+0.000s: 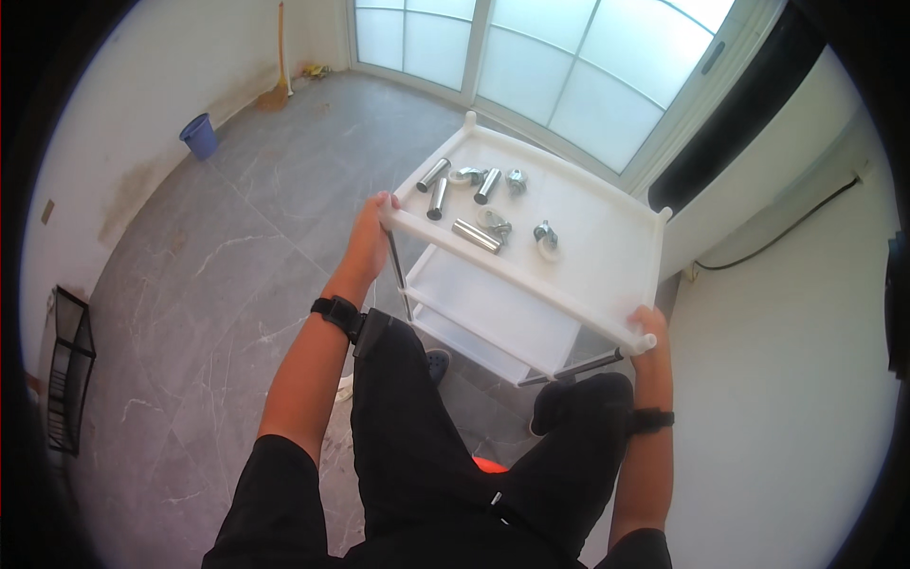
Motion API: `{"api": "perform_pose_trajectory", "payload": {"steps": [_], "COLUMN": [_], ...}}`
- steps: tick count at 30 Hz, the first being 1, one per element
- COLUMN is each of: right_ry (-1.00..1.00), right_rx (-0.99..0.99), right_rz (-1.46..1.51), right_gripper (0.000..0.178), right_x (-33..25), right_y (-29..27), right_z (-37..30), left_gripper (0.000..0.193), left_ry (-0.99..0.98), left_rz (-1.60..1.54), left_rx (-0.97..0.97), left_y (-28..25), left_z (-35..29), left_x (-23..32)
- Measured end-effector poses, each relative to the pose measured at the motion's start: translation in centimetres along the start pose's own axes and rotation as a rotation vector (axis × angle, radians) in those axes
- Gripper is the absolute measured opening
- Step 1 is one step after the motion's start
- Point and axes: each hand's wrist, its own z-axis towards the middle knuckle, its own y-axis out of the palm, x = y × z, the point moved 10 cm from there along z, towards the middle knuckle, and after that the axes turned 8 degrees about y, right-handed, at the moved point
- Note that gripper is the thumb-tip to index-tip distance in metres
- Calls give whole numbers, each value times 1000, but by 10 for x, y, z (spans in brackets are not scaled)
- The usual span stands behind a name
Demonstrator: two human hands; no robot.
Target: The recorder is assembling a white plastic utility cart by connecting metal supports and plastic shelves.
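A white tiered cart (531, 275) stands before me, its shelves joined by dark shiny posts. My left hand (377, 223) is closed around the near left corner of the top tray (597, 213). At the near right corner, my right hand (650, 332) grips the tray's edge, its lower fingers partly hidden. Several short chrome tubes (476, 236) lie on the tray, mostly toward its left side. Among them are several casters with pale wheels, one caster (546, 241) lying nearer the middle. Lower shelves (498, 299) show beneath the top tray.
A frosted-glass door (531, 47) closes off the far side. On the left are a blue bucket (199, 137), a broom (277, 90) and a black wire rack (71, 370) by the wall. A dark cable (782, 232) hangs at the right wall. My legs straddle an orange seat (489, 466).
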Motion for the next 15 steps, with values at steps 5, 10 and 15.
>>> {"api": "perform_pose_trajectory", "payload": {"steps": [5, 10, 15], "right_ry": [-76, -9, -4], "right_rx": [-54, -3, 0], "right_rz": [12, 96, 126], "right_gripper": [43, 45, 45], "right_x": [4, 14, 15], "right_y": [0, -1, -1], "right_z": [-4, 3, 4], "left_gripper": [26, 27, 29], "left_ry": [17, 55, 38], "left_rz": [5, -31, 13], "left_rx": [-6, -10, -1], "left_y": [-5, -11, -13], "left_z": [3, -2, 3], "left_x": [-7, -6, -6]}}
